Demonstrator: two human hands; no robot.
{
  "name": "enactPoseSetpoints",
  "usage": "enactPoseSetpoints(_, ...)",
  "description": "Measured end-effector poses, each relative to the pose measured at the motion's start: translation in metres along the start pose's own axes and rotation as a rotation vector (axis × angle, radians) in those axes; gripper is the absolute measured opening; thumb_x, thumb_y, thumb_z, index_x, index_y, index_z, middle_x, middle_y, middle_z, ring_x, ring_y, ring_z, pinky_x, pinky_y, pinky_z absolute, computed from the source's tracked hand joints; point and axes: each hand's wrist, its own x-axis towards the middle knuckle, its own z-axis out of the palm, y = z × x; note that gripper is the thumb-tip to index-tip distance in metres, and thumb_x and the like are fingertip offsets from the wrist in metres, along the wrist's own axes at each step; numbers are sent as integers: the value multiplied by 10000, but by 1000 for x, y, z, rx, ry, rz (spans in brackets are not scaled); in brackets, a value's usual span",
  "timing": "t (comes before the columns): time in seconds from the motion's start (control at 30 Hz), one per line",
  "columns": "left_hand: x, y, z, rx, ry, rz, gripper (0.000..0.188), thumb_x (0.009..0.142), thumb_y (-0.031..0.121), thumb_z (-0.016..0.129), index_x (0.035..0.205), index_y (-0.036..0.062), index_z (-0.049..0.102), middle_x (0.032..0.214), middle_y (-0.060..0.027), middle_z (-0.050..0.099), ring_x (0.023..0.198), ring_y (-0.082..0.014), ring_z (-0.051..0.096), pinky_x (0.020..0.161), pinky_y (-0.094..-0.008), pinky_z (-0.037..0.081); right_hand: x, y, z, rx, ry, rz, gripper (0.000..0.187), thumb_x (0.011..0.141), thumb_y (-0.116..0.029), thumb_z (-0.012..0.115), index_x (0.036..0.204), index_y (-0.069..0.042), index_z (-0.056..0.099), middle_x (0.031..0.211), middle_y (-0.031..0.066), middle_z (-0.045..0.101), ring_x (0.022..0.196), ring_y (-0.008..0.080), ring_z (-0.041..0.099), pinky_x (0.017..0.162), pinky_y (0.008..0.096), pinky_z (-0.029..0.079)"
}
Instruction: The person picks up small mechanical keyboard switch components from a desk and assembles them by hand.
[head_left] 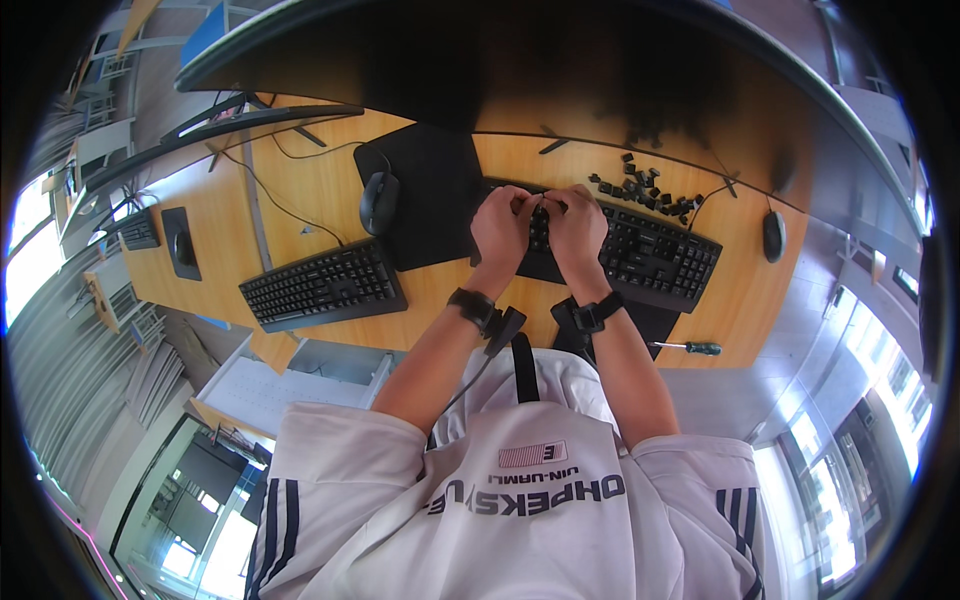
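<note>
Both hands, left hand [503, 226] and right hand [576, 225], pinch closed on something small, not discernible, over the black keyboard [640, 252] at the bench's far edge. Risk noted: loose keycaps [645, 190] beside it may scatter or be lost if knocked; a prying slip could snap a key.

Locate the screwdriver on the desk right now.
In the head view, the screwdriver lies at the desk's near edge, right of the right hand, below the keyboard.

Wooden worktop [320, 190] carries a second black keyboard [322, 286] at near left, a black mouse [379, 202] on a black mat [435, 165] beyond it, another mouse [774, 236] far right, a green-handled screwdriver [688, 347] at the near right edge.
</note>
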Motion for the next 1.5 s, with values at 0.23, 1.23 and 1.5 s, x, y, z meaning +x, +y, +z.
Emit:
enactPoseSetpoints(0.23, 12, 7, -6, 115, -146, -95, 243, 837, 318, 727, 813, 77, 720, 777, -86, 700, 741, -286, 675, 653, -386, 518, 15, 2, -10, -27, -196, 56, 104, 815, -171, 693, 830, -87, 751, 858, 115, 682, 804, 326, 663, 704, 412, 525)
enactPoseSetpoints(1.23, 0, -8, 2, 19, 2, 131, 122, 832, 226, 728, 898, 128, 758, 763, -57, 652, 709, -241, 645, 648, -346, 505, 25, 30, -21, -434, -254, -771, 93, 827, -97, 625, 895, -47, 585, 903, 72, 525, 753, 241, 639, 638, 335, 545)
enactPoseSetpoints(1.5, 17, 17, -7, 98, -195, -220, 152, 796, 267, 766, 892, 151, 743, 791, -39, 696, 790, -258, 683, 696, -367, 533, 33, 25, -24, -363, -315, -715, 69, 828, -113, 636, 882, -79, 663, 882, 62, 576, 817, 242, 647, 676, 345, 543)
